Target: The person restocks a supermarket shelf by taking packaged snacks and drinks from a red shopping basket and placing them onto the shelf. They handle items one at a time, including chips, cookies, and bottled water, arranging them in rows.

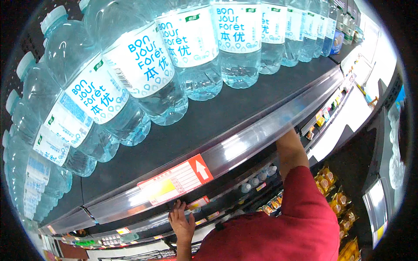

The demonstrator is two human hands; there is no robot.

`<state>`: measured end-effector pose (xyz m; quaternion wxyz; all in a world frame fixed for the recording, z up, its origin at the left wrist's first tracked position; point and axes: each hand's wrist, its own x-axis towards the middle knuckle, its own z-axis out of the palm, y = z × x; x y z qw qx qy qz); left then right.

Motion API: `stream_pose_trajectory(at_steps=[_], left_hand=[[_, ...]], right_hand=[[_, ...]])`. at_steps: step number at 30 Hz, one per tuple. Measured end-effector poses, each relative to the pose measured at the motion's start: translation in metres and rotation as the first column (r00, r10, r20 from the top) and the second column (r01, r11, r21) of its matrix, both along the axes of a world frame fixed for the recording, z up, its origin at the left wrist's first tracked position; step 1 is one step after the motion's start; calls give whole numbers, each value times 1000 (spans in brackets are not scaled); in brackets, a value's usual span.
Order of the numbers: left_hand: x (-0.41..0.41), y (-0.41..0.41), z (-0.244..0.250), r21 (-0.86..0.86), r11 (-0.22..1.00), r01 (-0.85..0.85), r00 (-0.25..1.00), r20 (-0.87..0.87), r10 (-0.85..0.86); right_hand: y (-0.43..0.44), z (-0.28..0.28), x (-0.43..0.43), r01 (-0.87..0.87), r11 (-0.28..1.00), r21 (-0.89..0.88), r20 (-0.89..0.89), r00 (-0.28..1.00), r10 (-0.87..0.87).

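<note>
Bottled water with white labels (240, 32) stands in a long row on a dark shelf (202, 120), close before me. A clear plastic price rail (235, 150) runs along the shelf's front edge and holds a red and white price tag (176, 179). Below that tag, my left hand (182, 220) rests its spread fingers at the edge of the lower shelf, beside a smaller price tag (198, 203); nothing shows in it. My right forearm reaches up in a red sleeve, and the hand (289, 122) is mostly hidden behind the rail, so what it holds cannot be seen.
Lower shelves carry bottles with pale caps (259, 179) and small packaged goods (272, 205). Yellow-orange packets (343, 208) hang or stand at the lower right. A blue box (337, 42) sits past the bottle row. Another shelf edge (375, 208) stands at far right.
</note>
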<state>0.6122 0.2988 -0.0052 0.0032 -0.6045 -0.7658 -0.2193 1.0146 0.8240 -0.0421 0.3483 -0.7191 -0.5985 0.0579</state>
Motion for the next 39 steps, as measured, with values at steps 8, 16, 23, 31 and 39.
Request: stream_pose_trajectory(at_steps=[8, 16, 23, 31, 39], left_hand=[[1, 0, -2, -31, 999, -25, 1000, 5, 26], [1, -1, -4, -21, 1000, -16, 1000, -21, 15], [3, -1, -2, 23, 1000, -13, 1000, 13, 13], [4, -4, -4, 28, 999, -24, 1000, 2, 24], [-1, -6, -8, 42, 999, -17, 1000, 9, 17]], right_hand=[[-38, -51, -20, -46, 998, -30, 4, 999, 46], [-31, -19, -23, -33, 993, 110, -73, 996, 41], [-70, -37, -110, -213, 967, 140, -38, 975, 221], [-67, -14, -149, -275, 946, 174, -62, 955, 289], [-86, -4, -199, -351, 911, 217, -49, 928, 369]])
